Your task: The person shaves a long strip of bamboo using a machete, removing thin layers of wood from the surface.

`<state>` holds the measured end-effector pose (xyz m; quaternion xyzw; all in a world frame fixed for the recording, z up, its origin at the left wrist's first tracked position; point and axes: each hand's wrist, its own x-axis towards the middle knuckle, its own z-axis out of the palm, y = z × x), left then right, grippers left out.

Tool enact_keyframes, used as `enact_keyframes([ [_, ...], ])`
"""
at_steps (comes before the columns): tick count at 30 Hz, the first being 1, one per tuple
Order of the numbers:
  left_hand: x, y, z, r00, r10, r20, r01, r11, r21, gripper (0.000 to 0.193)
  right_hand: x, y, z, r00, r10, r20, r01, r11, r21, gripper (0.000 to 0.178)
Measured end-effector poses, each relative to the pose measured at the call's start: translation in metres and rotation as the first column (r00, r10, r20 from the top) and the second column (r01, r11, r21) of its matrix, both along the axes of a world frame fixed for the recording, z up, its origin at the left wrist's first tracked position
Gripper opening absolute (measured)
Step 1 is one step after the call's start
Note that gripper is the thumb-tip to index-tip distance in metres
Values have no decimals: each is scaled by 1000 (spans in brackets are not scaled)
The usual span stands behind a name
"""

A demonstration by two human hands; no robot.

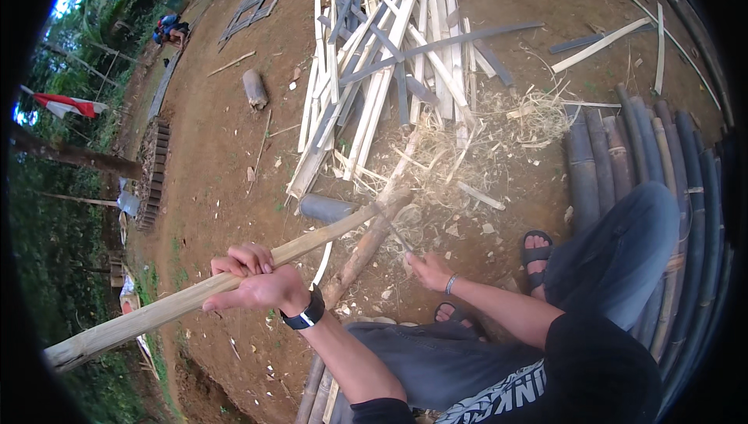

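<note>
Left hand (259, 277), fingers curled over and thumb extended, grips one pole (313, 242) slanting over one log (358, 259); right hand (428, 270), arm outstretched, holds one knife (393, 229) over the log. Two sandals (536, 255) right of the log; one heap of strips (382, 89) at its far end.

Holds a long pale wood strip (312, 243) in the left hand (261, 282), with bent fingers and a thumb poking out. Grips a knife (395, 231) in the right hand (431, 270), with its tip at the far part of the strip. Wears a black watch (308, 311) behind the left hand and a thin bracelet (451, 283) behind the right hand. Between the hands, a bumpy log (362, 256) on brown dirt (210, 151). Beyond both hands, a messy pile of light and dark sticks (397, 42), with curly shavings (538, 118) beside it. Right of the right hand, a sandal (536, 255) and a row of dark bamboo poles (583, 163).
</note>
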<state>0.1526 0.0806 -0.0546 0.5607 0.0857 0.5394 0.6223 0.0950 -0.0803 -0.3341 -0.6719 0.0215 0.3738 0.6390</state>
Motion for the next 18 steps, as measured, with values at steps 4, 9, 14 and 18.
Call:
enact_keyframes([
  [4, 8, -5, 2, 1000, -16, 11, 16, 999, 52, 66, 23, -12, -8, 965, -124, -231, 120, 992, -33, 71],
  [9, 7, -4, 2, 999, -25, -20, 26, 999, 34, 66, -8, 7, 10, 984, -50, 173, 33, 995, 98, 75],
  [14, 10, -9, 1, 1000, -24, 8, 23, 997, 80, 66, 26, -5, -9, 993, -73, -91, 69, 997, -45, 74],
  [18, 8, -3, -1, 999, 33, -5, -33, 999, 16, 66, -1, 8, 12, 980, -47, 194, 43, 999, 24, 75],
])
